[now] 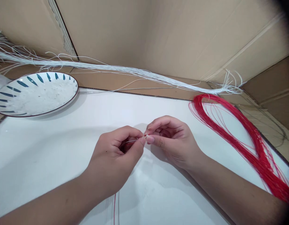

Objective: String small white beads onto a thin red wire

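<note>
My left hand (116, 153) and my right hand (171, 139) meet fingertip to fingertip over the white table (52, 150). Both are closed in a pinch. Between them runs a thin white thread (131, 141), and a small red tip shows where the fingers meet. A red thread and a white thread (115, 209) hang down below my left hand toward the near edge.
A looped bundle of red threads (247, 137) lies at the right. A long bundle of white threads (135, 71) stretches along the back. A plate with blue marks (34, 93) sits at the far left. Cardboard walls (170, 34) stand behind.
</note>
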The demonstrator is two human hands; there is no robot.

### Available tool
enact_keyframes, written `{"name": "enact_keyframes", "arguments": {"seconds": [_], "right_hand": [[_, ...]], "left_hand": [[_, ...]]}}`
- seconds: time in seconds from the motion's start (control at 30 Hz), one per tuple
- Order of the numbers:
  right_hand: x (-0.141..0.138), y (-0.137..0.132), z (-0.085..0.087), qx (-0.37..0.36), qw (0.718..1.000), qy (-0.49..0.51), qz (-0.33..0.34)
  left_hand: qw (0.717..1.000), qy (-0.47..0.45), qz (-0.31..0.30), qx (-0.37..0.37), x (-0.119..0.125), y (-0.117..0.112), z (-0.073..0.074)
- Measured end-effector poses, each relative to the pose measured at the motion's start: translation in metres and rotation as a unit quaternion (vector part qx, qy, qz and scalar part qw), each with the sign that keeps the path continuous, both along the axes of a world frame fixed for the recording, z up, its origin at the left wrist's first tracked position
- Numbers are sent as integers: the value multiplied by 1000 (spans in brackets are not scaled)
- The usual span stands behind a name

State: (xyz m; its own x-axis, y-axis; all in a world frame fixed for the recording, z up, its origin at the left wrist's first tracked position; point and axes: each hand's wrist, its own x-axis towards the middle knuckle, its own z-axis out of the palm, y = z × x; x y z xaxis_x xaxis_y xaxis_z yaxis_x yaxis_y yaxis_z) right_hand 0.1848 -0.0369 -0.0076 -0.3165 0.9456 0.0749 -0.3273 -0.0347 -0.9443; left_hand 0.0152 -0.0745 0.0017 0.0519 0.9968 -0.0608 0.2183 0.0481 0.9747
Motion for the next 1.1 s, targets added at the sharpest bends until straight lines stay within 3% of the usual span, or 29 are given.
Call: {"name": "enact_keyframes", "arguments": {"seconds": [0.13,0.47,0.8,1.1], "right_hand": [[3,1,0,33,999,-38,-11],[4,1,-6,-5,1000,-23,4],[6,0,-4,99,993,-59,-17],[2,0,-4,43,999,-28,-16]], "left_hand": [[1000,12,-3,4,1,0,2],[999,28,15,-21,-1,0,6],[993,23,99,-60,11,-3,16],[994,-9,90,-67,9,-2,15]]}}
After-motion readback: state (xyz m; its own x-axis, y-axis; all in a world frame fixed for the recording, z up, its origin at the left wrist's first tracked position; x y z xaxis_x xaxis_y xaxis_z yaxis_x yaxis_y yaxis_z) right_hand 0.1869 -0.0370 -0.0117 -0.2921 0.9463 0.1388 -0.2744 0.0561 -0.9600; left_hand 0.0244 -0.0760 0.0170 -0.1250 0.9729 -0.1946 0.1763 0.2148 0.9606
